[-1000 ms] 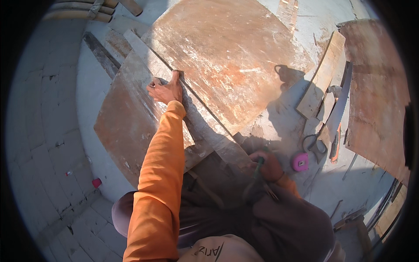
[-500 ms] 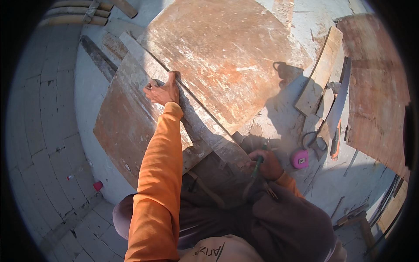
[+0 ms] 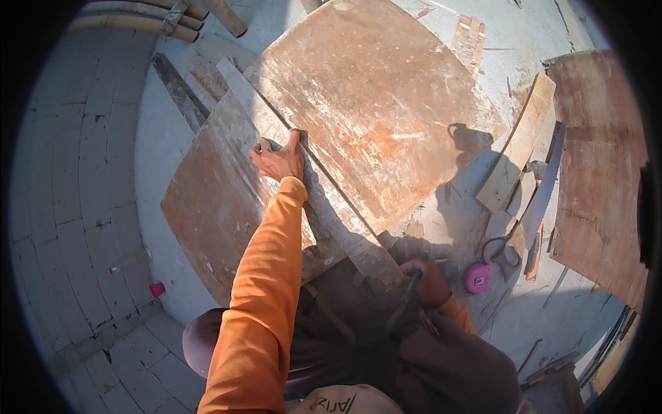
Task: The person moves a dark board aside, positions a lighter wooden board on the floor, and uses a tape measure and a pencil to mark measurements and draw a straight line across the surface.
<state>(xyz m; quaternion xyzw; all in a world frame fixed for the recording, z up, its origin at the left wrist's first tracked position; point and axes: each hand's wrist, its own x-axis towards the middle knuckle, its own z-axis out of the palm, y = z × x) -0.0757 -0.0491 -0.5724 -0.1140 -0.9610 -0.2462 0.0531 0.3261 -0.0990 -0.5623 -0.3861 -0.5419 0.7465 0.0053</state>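
Note:
A long, narrow wooden plank (image 3: 338,207) lies slantwise across a worn, reddish-brown plywood sheet (image 3: 386,103). My left hand (image 3: 279,159) grips the plank near its middle, thumb on the right edge and fingers curled on the other side. At the plank's near end, in shadow, my right hand (image 3: 432,284) is closed round a slim green thing (image 3: 414,279) that sticks up past the fingers. Its lower part blends into the dark trousers, so I cannot make out its kind.
To the right lie a pink tape measure (image 3: 476,278), scissors (image 3: 502,254), a handsaw (image 3: 543,186), a hammer (image 3: 529,178) and a pale board (image 3: 517,141). Another plywood sheet (image 3: 600,172) stands beyond them. Round poles (image 3: 138,21) lie far left, a red cup-like thing (image 3: 157,290) nearer.
The whole scene sits slightly lower and further right in the picture, as my head has moved. Both hands keep their places by the plank.

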